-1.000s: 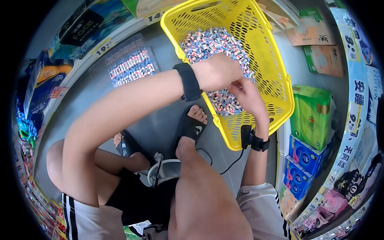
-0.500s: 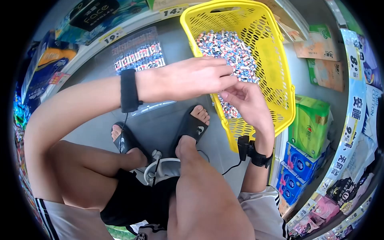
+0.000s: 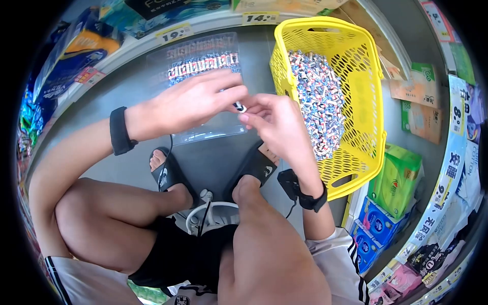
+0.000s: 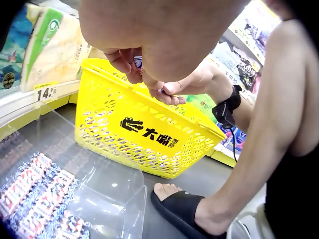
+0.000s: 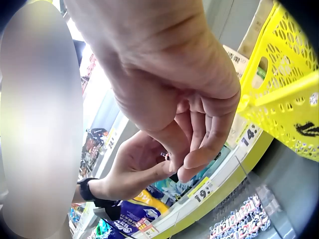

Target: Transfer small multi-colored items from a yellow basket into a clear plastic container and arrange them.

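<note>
My left hand [image 3: 195, 104] reaches in over the near side of a clear plastic box [image 3: 223, 131] on the floor. Its curled fingers hold a small wrapped candy [image 4: 138, 61], partly hidden. Close against its fingertips, my right hand [image 3: 282, 124] pinches a small wrapped piece between thumb and fingers; only a bit shows in the left wrist view. One white-and-dark candy [image 3: 240, 107] shows between the two hands. Inside the box, candies [image 3: 203, 63] lie in neat rows. A yellow basket [image 3: 363, 109] at the right holds a loose heap of similar candies [image 3: 317, 101].
Shelves with price tags [image 3: 261, 18] curve round the back and both sides. Green tissue packs [image 3: 396, 180] and blue packs [image 3: 373, 223] stand on the right. Sandalled feet [image 3: 170, 175] and a white stool [image 3: 211, 213] are just in front of me.
Both hands have left the candy heap in the basket and moved left, toward the plastic box. The head view has turned too, so basket and box appear farther right.
</note>
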The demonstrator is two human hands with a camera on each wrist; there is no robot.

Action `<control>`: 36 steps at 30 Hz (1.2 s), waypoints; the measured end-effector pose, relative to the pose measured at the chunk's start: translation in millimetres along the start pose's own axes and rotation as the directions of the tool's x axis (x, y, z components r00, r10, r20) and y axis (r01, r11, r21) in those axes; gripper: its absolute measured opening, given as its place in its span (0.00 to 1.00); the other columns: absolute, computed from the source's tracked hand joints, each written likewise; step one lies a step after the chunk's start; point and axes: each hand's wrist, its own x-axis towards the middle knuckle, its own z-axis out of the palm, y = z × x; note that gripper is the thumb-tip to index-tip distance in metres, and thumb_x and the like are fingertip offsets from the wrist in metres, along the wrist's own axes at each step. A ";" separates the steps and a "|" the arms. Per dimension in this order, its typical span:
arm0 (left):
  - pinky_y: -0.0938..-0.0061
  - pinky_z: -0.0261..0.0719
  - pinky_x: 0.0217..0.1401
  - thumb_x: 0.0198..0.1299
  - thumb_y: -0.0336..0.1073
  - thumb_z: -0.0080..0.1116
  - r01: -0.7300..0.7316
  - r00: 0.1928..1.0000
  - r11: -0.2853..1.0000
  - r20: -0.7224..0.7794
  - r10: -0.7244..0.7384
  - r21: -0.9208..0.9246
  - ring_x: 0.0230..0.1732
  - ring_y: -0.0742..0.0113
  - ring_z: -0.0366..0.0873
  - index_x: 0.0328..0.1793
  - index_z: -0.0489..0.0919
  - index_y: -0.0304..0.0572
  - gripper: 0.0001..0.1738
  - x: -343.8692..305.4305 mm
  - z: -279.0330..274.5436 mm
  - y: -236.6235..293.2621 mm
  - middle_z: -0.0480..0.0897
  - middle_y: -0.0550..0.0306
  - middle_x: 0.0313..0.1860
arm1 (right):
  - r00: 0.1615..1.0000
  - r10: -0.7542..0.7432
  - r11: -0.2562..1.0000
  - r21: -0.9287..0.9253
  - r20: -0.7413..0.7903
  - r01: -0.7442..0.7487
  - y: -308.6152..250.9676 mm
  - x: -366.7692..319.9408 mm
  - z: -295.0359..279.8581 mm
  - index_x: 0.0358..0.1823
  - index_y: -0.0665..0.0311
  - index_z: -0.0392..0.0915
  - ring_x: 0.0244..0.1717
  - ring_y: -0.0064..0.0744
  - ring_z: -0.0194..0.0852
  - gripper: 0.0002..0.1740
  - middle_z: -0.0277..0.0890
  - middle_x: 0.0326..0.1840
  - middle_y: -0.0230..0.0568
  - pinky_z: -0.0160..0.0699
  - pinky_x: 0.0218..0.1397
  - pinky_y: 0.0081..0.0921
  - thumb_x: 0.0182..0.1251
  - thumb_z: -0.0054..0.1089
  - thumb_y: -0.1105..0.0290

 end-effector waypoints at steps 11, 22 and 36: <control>0.54 0.81 0.56 0.70 0.31 0.63 0.212 0.947 0.977 0.244 -0.209 0.012 0.53 0.44 0.81 0.55 0.79 0.38 0.11 -76.1 11.1 -54.2 0.80 0.47 0.47 | 1.000 -0.010 0.991 -0.136 -0.025 0.007 35.7 44.2 87.8 0.43 0.70 0.90 0.33 0.41 0.93 0.09 0.90 0.31 0.51 0.88 0.42 0.35 0.61 0.77 0.77; 0.53 0.81 0.60 0.51 0.17 0.66 0.242 0.908 0.969 0.366 -0.206 -0.057 0.56 0.41 0.82 0.51 0.77 0.33 0.20 -91.8 47.2 -86.8 0.81 0.42 0.49 | 0.997 0.081 0.991 -0.109 -0.012 -0.082 76.2 61.9 138.2 0.43 0.69 0.89 0.39 0.54 0.91 0.12 0.90 0.35 0.53 0.88 0.46 0.44 0.61 0.79 0.71; 0.50 0.82 0.53 0.69 0.29 0.62 0.285 0.894 0.945 0.402 -0.200 -0.164 0.56 0.40 0.82 0.52 0.76 0.36 0.10 -72.8 87.6 -131.8 0.82 0.42 0.49 | 0.967 -0.051 0.975 -0.222 -0.248 -0.005 113.6 75.0 149.9 0.42 0.72 0.83 0.42 0.65 0.87 0.08 0.86 0.41 0.61 0.84 0.46 0.54 0.67 0.71 0.75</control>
